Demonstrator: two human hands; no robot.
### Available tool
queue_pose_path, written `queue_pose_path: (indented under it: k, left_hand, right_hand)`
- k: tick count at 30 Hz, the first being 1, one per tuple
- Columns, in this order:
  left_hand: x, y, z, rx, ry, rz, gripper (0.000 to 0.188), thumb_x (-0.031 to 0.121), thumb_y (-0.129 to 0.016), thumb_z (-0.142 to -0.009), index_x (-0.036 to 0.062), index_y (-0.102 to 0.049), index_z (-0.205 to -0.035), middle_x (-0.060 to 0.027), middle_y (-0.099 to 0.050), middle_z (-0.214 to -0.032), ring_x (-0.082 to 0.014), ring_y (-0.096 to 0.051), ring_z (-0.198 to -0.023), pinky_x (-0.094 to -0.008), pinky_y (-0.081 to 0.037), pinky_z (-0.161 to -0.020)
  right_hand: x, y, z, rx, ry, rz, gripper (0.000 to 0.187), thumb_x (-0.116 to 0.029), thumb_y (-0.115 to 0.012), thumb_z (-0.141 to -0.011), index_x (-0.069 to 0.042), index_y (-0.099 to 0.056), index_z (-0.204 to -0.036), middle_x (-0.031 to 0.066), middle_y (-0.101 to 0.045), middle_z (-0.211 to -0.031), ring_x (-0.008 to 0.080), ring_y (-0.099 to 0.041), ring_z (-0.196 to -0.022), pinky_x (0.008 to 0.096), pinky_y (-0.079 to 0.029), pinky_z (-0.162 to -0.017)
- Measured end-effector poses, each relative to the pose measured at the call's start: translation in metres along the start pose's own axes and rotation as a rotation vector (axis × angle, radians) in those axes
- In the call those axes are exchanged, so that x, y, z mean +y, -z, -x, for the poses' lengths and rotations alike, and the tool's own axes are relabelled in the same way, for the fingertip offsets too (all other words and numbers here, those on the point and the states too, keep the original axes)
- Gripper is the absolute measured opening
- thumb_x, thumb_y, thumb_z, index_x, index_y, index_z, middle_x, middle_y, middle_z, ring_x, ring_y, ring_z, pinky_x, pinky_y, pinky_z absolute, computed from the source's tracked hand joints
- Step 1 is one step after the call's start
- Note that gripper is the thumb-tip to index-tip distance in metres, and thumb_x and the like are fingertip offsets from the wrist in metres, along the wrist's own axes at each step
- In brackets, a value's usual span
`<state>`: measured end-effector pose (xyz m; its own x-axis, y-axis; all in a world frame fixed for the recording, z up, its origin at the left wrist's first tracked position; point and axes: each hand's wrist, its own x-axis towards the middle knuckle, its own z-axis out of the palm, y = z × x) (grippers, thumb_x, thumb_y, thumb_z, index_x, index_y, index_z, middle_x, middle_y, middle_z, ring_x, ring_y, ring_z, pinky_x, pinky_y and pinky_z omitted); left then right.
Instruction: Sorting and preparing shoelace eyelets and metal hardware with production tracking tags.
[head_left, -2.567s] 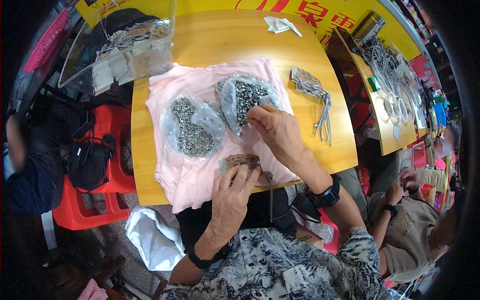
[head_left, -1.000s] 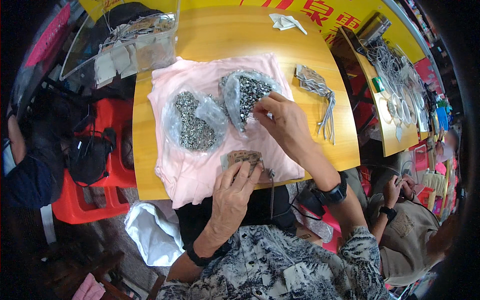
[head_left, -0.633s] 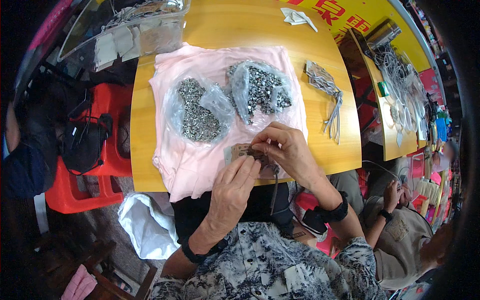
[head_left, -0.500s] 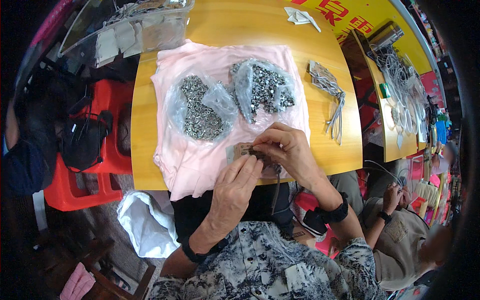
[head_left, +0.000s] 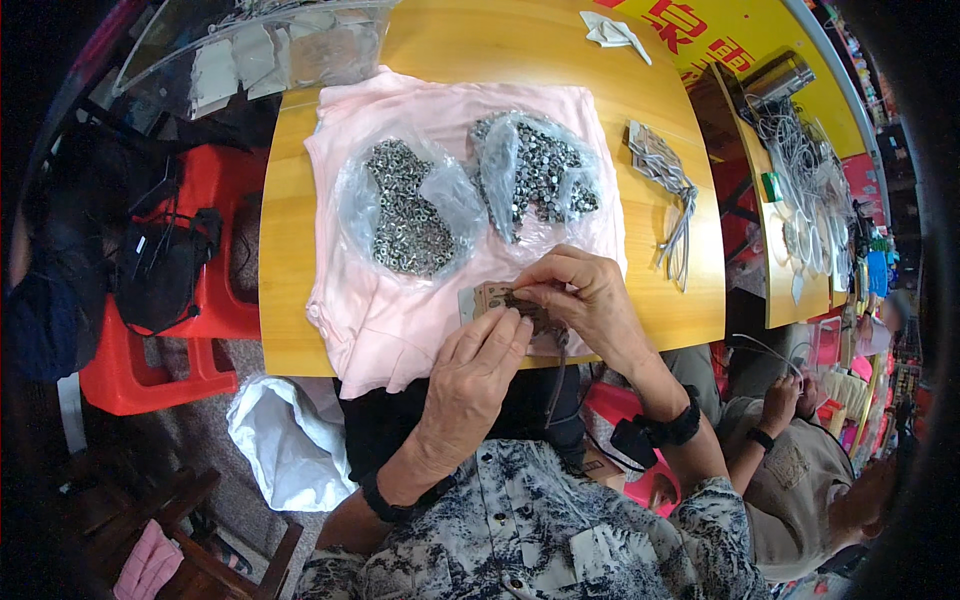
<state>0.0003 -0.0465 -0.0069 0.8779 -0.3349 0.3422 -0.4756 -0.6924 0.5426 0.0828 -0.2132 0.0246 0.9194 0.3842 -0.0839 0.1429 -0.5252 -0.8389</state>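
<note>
My left hand [head_left: 468, 368] presses its fingers on a small tan block [head_left: 490, 295] with a pale plate at its left side. A dark grey cable [head_left: 556, 385] trails from the block over the table's front edge. Over the block, my right hand [head_left: 592, 300] closes in a pinch; whatever lies between its fingertips is too small or hidden to tell. Beyond my hands, a clear plastic bag [head_left: 458, 205] of small metal nuts [head_left: 408, 225] lies open. To its right, another clear bag [head_left: 497, 160] holds small shiny metal parts [head_left: 545, 165].
Both bags rest on a pink cloth [head_left: 350, 335] over the yellow wooden table [head_left: 680, 320]. Brown pieces with grey cables [head_left: 660, 165] lie at the right. A clear bin [head_left: 290, 60] stands far left, a red stool [head_left: 130, 375] left. At right a co-worker's hand [head_left: 780, 402] holds wire.
The view has shifted slightly. My hands stay on the tan block, with the right fingertips moved only a little. The co-worker's hands have shifted slightly.
</note>
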Motion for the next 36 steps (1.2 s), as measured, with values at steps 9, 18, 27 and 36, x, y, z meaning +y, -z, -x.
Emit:
queue_pose_path:
  k: [9,18,27,36]
  left_hand:
    - [-0.001,-0.001,0.002,-0.005,0.012,0.047,0.039,0.002,-0.056,-0.077,-0.0012,-0.060,-0.116,-0.0113,-0.056,-0.120,-0.0251,-0.051,-0.115,-0.0378,-0.044,-0.093]
    - [-0.001,0.001,-0.002,-0.002,-0.013,0.015,0.038,0.004,-0.057,-0.076,-0.0026,-0.061,-0.113,-0.0116,-0.057,-0.119,-0.0246,-0.053,-0.113,-0.0364,-0.044,-0.093]
    - [-0.001,0.001,0.001,-0.038,-0.009,0.023,0.036,0.003,-0.057,-0.077,-0.0009,-0.061,-0.112,-0.0110,-0.057,-0.121,-0.0257,-0.052,-0.115,-0.0380,-0.043,-0.094]
    - [-0.005,0.003,0.002,-0.054,-0.002,0.052,0.039,0.008,-0.055,-0.078,-0.0002,-0.060,-0.115,-0.0108,-0.056,-0.123,-0.0238,-0.049,-0.119,-0.0362,-0.039,-0.098]
  right_hand:
    - [-0.001,-0.003,-0.002,0.035,0.037,0.016,0.008,-0.005,-0.068,-0.078,-0.001,-0.069,-0.085,0.0112,-0.063,-0.078,0.0228,-0.063,-0.069,0.0312,-0.049,-0.063]
    - [-0.007,-0.004,-0.005,0.014,-0.033,0.045,0.011,-0.007,-0.068,-0.078,0.001,-0.065,-0.085,0.0146,-0.062,-0.078,0.0270,-0.062,-0.070,0.0335,-0.049,-0.063]
    - [-0.012,0.000,-0.013,-0.058,-0.177,-0.047,0.008,-0.004,-0.066,-0.084,-0.001,-0.059,-0.081,0.0015,-0.060,-0.069,0.0061,-0.054,-0.059,0.0224,-0.044,-0.047]
    - [-0.020,0.004,-0.019,-0.122,-0.237,-0.012,0.008,-0.001,-0.066,-0.078,0.001,-0.058,-0.080,0.0131,-0.061,-0.075,0.0201,-0.061,-0.064,0.0310,-0.047,-0.055]
